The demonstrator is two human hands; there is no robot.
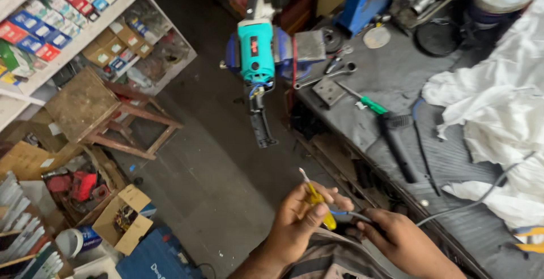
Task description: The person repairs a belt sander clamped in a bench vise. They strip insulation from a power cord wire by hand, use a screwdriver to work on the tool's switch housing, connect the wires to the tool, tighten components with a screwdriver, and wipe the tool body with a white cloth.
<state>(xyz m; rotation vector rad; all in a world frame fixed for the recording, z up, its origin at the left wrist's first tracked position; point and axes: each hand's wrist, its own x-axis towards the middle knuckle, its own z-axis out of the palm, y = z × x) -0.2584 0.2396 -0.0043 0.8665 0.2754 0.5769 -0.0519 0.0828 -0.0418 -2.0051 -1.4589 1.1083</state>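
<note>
Our left hand grips the yellow screwdriver and our right hand pinches the cable beside the bench, while the grinder sits in the vise, so we should keep the tip steady.

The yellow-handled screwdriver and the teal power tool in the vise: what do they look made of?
Screwdriver in the left hand: glossy, slightly translucent yellow handle, likely plastic; pale thin shaft, probably metal. Teal power tool: matte teal body, looks like moulded plastic, with a black handle of plastic or rubber. Vise: blue-painted body and dull grey jaw, apparently metal.
</note>
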